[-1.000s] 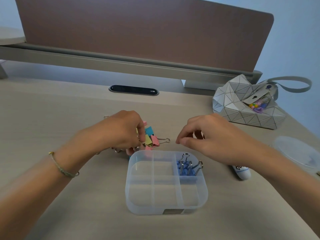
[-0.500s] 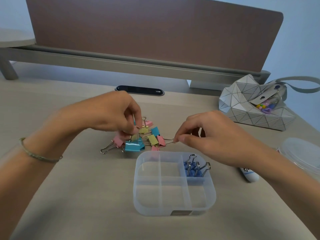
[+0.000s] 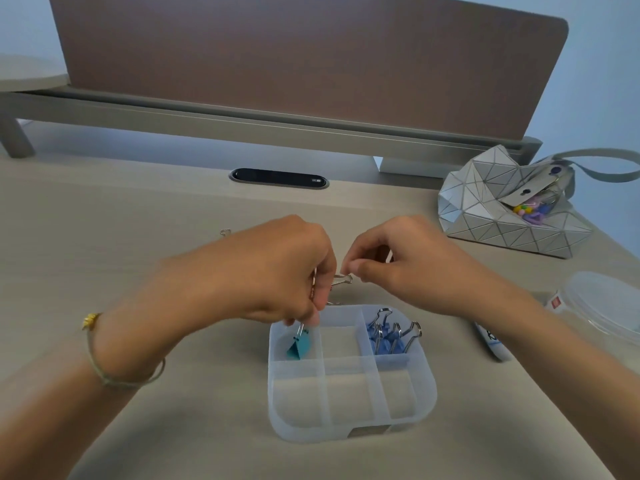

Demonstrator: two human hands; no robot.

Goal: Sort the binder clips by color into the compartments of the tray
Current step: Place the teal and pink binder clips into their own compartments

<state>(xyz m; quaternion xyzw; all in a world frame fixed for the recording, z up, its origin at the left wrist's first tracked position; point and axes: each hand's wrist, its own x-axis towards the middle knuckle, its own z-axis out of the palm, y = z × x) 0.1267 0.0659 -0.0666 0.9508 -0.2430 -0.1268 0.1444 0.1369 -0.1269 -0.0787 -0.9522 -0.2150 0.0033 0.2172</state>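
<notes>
- The tray (image 3: 349, 427) lay open-topped; its near row and far-middle compartment stood bare; blue clips (image 3: 389, 337) filled the far-right one; a teal clip (image 3: 298, 348) hung into the far-left.
- The left hand (image 3: 277, 271) and right hand (image 3: 405, 268) crowded the tray's far edge, hiding the pile.
- A faceted bag (image 3: 502, 209) and clear lid (image 3: 609, 303) bounded the right; the desk (image 3: 104, 220) at left lay open.
</notes>
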